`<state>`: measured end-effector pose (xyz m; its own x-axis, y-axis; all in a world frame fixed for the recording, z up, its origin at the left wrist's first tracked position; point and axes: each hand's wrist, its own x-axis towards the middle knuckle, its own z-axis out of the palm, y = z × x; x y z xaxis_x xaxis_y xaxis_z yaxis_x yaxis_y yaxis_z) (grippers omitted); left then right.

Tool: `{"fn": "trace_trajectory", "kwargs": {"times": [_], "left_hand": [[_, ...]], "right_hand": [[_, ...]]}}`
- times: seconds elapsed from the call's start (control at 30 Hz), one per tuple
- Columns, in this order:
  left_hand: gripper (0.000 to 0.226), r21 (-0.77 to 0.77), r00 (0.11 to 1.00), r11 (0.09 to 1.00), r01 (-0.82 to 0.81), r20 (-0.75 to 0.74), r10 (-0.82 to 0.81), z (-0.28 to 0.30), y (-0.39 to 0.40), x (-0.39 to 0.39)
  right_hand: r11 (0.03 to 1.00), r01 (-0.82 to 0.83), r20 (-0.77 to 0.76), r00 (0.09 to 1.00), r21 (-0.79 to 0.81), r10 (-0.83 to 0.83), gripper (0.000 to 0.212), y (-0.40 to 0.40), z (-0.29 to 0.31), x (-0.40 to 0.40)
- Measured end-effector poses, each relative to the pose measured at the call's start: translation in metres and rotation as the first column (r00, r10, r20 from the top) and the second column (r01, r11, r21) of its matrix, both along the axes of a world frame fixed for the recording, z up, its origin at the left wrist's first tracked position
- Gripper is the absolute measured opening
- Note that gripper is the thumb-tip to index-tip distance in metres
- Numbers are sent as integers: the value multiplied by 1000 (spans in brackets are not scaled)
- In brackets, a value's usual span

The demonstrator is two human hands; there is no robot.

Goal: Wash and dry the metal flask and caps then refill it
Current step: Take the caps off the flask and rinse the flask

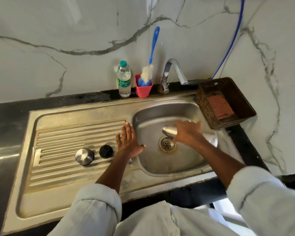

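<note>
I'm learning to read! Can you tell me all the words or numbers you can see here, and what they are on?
"Sign...": white letters on the green label of the water bottle; the rest curves out of sight, and the small print below is too blurred to read.
Black cap: raised marks on top, too small to read.
Metal flask, metal cap, red cup and basket: no words visible.
</note>
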<state>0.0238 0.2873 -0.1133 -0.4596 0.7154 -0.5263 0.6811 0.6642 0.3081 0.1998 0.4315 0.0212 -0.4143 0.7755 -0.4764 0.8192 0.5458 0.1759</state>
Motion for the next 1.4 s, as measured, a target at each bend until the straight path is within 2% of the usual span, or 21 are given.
{"fn": "trace_trajectory", "kwargs": {"times": [0.07,0.1,0.2,0.27,0.33,0.4,0.5,0.67,0.73,0.8,0.87,0.93,1.0,1.07,1.13,1.2,1.27,1.3,1.33,1.37,1.4], "left_hand": [[120,23,1000,1000,-10,-6,10,0,0,0],[119,32,1000,999,-11,-12,11,1,0,2],[114,55,1000,998,-13,-19,14,2,0,1],[111,66,999,998,-20,-31,22,2,0,1],[108,88,998,995,-42,-45,46,2,2,0],[102,130,994,989,-70,-73,80,3,7,0],[91,164,988,981,-101,-97,118,4,12,-3],[89,152,981,984,-93,-157,117,3,14,-1],[73,227,972,964,-142,-150,179,6,16,-1],[51,387,958,886,-256,-17,285,11,17,3],[34,497,883,731,-468,293,366,28,15,16],[27,460,781,662,-592,530,331,46,12,29],[31,391,683,661,-640,685,256,63,6,38],[32,334,610,692,-640,769,194,76,-1,40],[36,342,632,719,-605,756,172,83,-10,36],[54,376,642,689,-620,748,169,88,-17,29],[67,413,647,619,-668,733,209,92,-23,22],[69,437,660,582,-686,711,243,95,-25,19],[70,465,677,548,-695,680,282,99,-25,18],[70,496,701,526,-691,636,321,103,-25,16],[70,529,732,519,-671,585,349,109,-23,15]], "right_hand": [[983,171,-236,954,-68,-183,81,0,-2,17],[960,247,-355,893,-131,-278,81,-3,-4,25],[878,361,-693,545,-313,-471,80,-15,-19,42],[838,356,-782,332,-414,-528,70,-21,-24,46],[815,316,-799,219,-485,-561,58,-22,-23,44],[801,305,-808,139,-516,-573,58,-16,-25,45],[794,314,-813,105,-520,-573,64,-4,-31,46],[773,299,-787,99,-560,-609,61,12,-34,46],[762,274,-766,120,-586,-632,61,16,-34,43],[757,229,-750,135,-612,-648,64,20,-39,36],[738,183,-732,115,-649,-672,69,21,-43,26],[694,111,-689,82,-711,-720,67,18,-44,13],[610,20,-609,31,-792,-792,59,13,-38,-1],[486,-67,-486,-21,-871,-874,53,6,-34,-13],[377,-125,-376,-37,-918,-926,61,0,-28,-22],[307,-168,-305,-37,-937,-952,69,-2,-23,-27],[342,-153,-339,-42,-927,-940,65,-4,-21,-32],[409,-90,-405,-64,-908,-912,64,-7,-21,-33],[513,29,-513,-77,-858,-855,73,-9,-23,-34],[642,187,-659,-41,-743,-751,91,-13,-25,-33],[766,304,-791,59,-567,-609,106,-15,-27,-30]]}}
